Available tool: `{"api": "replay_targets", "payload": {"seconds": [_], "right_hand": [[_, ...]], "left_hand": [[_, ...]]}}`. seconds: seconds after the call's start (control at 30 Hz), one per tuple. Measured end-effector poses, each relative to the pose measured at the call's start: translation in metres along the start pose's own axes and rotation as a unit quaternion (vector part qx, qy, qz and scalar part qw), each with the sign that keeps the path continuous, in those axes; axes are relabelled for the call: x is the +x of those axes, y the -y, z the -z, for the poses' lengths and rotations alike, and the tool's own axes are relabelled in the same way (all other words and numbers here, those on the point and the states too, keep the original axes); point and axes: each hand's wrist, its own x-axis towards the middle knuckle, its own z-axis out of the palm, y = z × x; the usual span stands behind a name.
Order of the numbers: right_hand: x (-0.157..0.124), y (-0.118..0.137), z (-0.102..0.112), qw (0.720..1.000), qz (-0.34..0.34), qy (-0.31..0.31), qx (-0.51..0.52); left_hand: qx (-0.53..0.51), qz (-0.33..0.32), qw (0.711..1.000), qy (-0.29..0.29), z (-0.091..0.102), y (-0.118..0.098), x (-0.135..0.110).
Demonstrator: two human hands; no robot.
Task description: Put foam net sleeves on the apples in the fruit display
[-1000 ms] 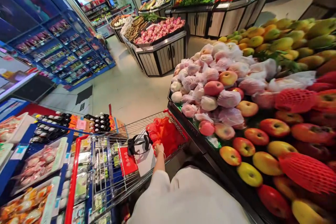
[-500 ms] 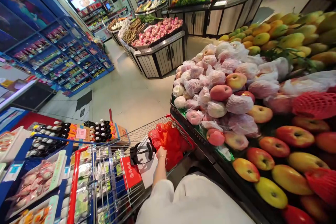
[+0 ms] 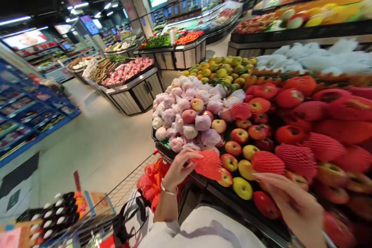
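Observation:
My left hand (image 3: 178, 168), a thin bracelet at its wrist, is raised over the front edge of the fruit stand (image 3: 203, 184) and pinches a red foam net sleeve (image 3: 208, 164). My right hand (image 3: 293, 203) reaches in from the lower right, blurred, with its fingers stretched out and nothing in them. It hovers above the red and yellow apples (image 3: 242, 155); a yellow-green apple (image 3: 242, 188) lies just left of its fingertips. Below my left hand, a bunch of red foam nets (image 3: 151, 186) sits in the wire shopping cart (image 3: 116, 201).
Bagged peaches (image 3: 186, 108) are piled at the stand's left corner, with mangoes (image 3: 221, 69) behind them. Net-wrapped red apples (image 3: 314, 124) fill the right side. Bottles (image 3: 55, 211) stand on a low display at the lower left. The aisle floor (image 3: 95, 143) runs past blue shelves (image 3: 29, 112) and vegetable stands (image 3: 128, 85).
My left hand has risen out of the cart with a red foam net to the stand's edge. My right hand has come into view over the apples. The view has swung to the right.

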Motion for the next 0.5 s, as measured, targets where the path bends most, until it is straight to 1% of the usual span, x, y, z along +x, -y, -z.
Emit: {"api": "replay_targets", "payload": {"seconds": [0.03,0.1,0.13,0.2,0.27,0.3,0.37,0.43,0.47,0.5], "right_hand": [[0.0,0.0,-0.007,1.0,-0.013,0.015,0.017],[0.0,-0.002,-0.02,0.995,-0.068,0.01,0.066],[-0.001,-0.004,-0.024,0.99,-0.104,0.011,0.095],[-0.005,-0.01,-0.025,0.974,-0.168,0.019,0.149],[-0.01,-0.018,-0.021,0.958,-0.209,0.023,0.192],[-0.014,-0.022,-0.017,0.953,-0.218,0.02,0.209],[-0.024,-0.03,-0.01,0.948,-0.226,0.003,0.222],[-0.034,-0.038,-0.005,0.95,-0.229,-0.03,0.209],[-0.039,-0.043,-0.004,0.951,-0.232,-0.055,0.198],[-0.043,-0.047,-0.003,0.95,-0.234,-0.082,0.19]], "left_hand": [[-0.012,-0.027,0.999,0.016,-0.02,-0.003,0.007],[-0.04,-0.059,0.997,0.038,-0.057,-0.005,0.015],[-0.053,-0.064,0.996,0.042,-0.074,-0.003,0.016],[-0.083,-0.05,0.995,0.036,-0.099,0.003,0.015],[-0.117,-0.021,0.992,0.033,-0.116,0.01,0.012],[-0.129,-0.008,0.99,0.048,-0.123,0.013,0.011],[-0.137,-0.004,0.984,0.116,-0.134,0.014,0.012],[-0.131,-0.02,0.973,0.191,-0.145,0.008,0.016],[-0.128,-0.032,0.967,0.216,-0.15,0.003,0.018],[-0.127,-0.047,0.964,0.227,-0.154,-0.002,0.021]]}}
